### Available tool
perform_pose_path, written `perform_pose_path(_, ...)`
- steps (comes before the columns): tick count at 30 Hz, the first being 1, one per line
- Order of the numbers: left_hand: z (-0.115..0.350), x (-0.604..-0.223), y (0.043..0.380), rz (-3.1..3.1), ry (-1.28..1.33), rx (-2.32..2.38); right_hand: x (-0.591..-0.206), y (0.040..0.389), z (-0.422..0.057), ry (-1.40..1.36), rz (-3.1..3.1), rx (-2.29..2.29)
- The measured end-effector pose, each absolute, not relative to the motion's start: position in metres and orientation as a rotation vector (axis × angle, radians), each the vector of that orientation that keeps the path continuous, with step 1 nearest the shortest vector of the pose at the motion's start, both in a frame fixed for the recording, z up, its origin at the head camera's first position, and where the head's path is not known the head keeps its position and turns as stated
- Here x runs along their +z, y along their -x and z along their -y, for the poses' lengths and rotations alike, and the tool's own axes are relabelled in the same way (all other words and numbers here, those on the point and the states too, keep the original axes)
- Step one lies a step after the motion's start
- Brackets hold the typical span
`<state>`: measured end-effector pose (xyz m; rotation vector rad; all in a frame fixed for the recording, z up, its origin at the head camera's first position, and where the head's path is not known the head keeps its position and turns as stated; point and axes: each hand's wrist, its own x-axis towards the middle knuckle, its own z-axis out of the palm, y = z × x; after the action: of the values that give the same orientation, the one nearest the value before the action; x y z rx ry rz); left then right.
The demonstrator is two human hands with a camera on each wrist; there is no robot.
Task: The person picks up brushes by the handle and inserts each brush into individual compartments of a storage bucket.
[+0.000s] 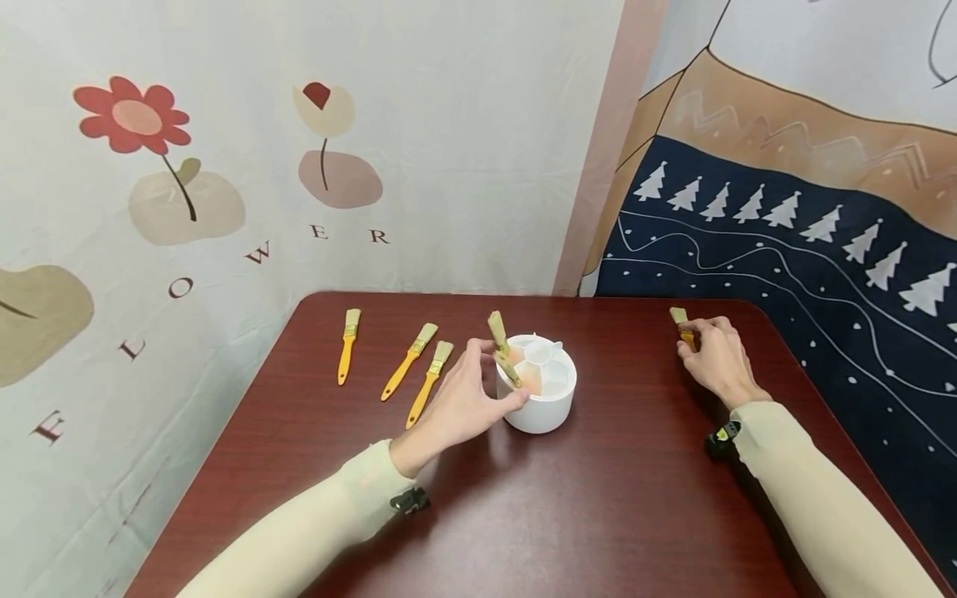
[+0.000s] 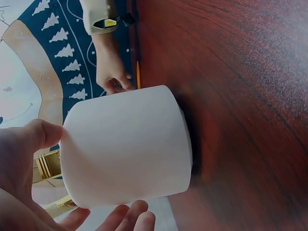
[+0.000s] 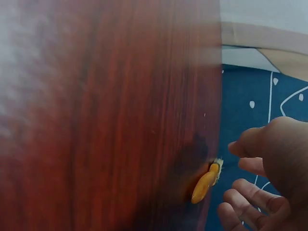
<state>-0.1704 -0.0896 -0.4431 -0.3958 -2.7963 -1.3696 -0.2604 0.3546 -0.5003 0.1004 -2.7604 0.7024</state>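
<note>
My left hand (image 1: 465, 397) holds a round white cup (image 1: 542, 415) with a divided top, thumb on the near side and fingers on the far left side. Two paintbrushes stand bristles-up in it: one paintbrush (image 1: 498, 330) leans back, while another paintbrush (image 1: 507, 370) tilts lower in front. In the left wrist view the cup's smooth wall (image 2: 125, 149) hides most of them. Over at the right, my right hand (image 1: 719, 357) hovers close by a yellow-handled paintbrush (image 1: 679, 316). The right wrist view shows that brush's handle (image 3: 203, 186) on the table, apart from the spread fingers.
Three more yellow-handled paintbrushes lie left of the cup: a far-left paintbrush (image 1: 347, 347), a middle paintbrush (image 1: 409, 362) and a near paintbrush (image 1: 429, 384). The dark red table (image 1: 598, 515) meets printed curtains (image 1: 478, 166) behind and at the right.
</note>
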Motion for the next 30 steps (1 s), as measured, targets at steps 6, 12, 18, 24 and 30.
perform_pose_path(6,0.092,-0.441,0.173,2.836,0.407,-1.349,-0.503,0.269,-0.360,-0.058,2.837,0.714)
perform_pose_path(12,0.095,-0.440,0.177,2.857,0.442,-1.343,-0.505,0.276,-0.366,-0.063,2.885,0.717)
perform_pose_path(18,0.096,-0.439,0.179,2.873,0.453,-1.356,-0.506,0.279,-0.367,-0.054,2.883,0.701)
perform_pose_path(24,0.099,-0.439,0.183,2.883,0.464,-1.353,-0.506,0.281,-0.365,-0.060,2.841,0.713)
perform_pose_path(30,0.101,-0.438,0.184,2.859,0.494,-1.377,-0.505,0.282,-0.363,-0.025,2.820,0.741)
